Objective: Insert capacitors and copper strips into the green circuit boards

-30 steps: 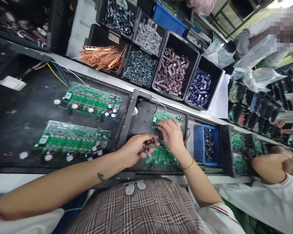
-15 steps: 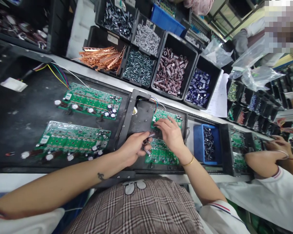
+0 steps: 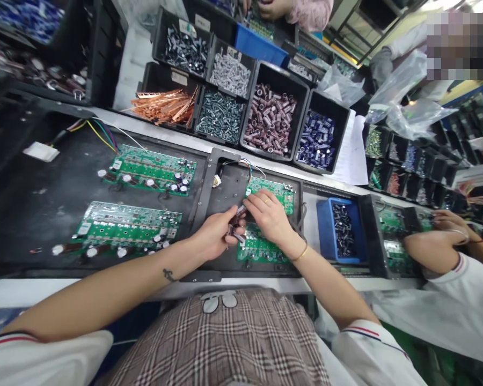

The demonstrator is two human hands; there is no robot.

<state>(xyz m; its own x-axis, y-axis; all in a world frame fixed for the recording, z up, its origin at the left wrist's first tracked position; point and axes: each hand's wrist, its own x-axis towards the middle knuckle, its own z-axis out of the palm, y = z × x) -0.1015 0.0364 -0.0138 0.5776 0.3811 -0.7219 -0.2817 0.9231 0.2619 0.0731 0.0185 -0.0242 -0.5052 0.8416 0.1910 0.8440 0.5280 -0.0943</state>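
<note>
My left hand [image 3: 218,233] is closed around several brown cylindrical capacitors [image 3: 238,236], whose ends poke out past the thumb and fingers. Bent over the lower left edge of the upper green circuit board [image 3: 284,194] is my right hand [image 3: 270,217]. Its fingers are drawn together, with the tips beside a capacitor end at my left hand; what they pinch is hidden. A second green circuit board [image 3: 261,249] lies nearer to me, partly under my right hand and wrist. Both boards sit in a black fixture tray [image 3: 227,195].
To the left, two larger boards [image 3: 153,161] carry upright and lying capacitors. Behind stand black bins of brown capacitors [image 3: 269,118], blue capacitors [image 3: 316,140] and copper-coloured strips [image 3: 165,107]. A blue bin [image 3: 326,230] of dark parts is at right, near a co-worker's arm [image 3: 434,249].
My right hand has moved left and off the upper board's edge, to the capacitors in my left hand. The left hand keeps its hold. The whole view has shifted slightly.
</note>
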